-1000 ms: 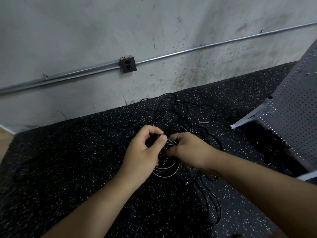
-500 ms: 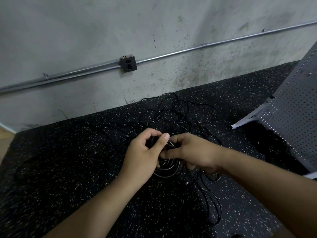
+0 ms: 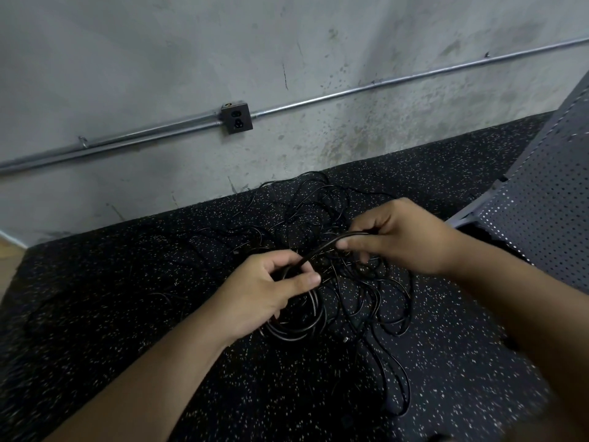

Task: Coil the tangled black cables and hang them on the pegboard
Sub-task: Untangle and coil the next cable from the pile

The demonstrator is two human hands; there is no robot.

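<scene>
So rn your left hand (image 3: 267, 291) is curled round a small coil (image 3: 296, 327) of black cable, thumb on top, loops hanging out toward 6 o'clock over the speckled mat (image 3: 127, 282). Right hand (image 3: 404, 237) sits at approx 2 o'clock from it, thumb + forefinger pinching one strand (image 3: 322, 248), other fingers loosely bent. That strand runs btw the two hands, long axis 8 to 2. Rest of the tangle (image 3: 318, 202) lies on the mat at 12 o'clock, just past both hands, w/ more loops trailing to 5. Pegboard (image 3: 548, 212) leans at 3 o'clock, nearer your right hand. Imo the next wrap means swinging that strand back toward 8, onto the coil, and hanging looks a way off
</scene>
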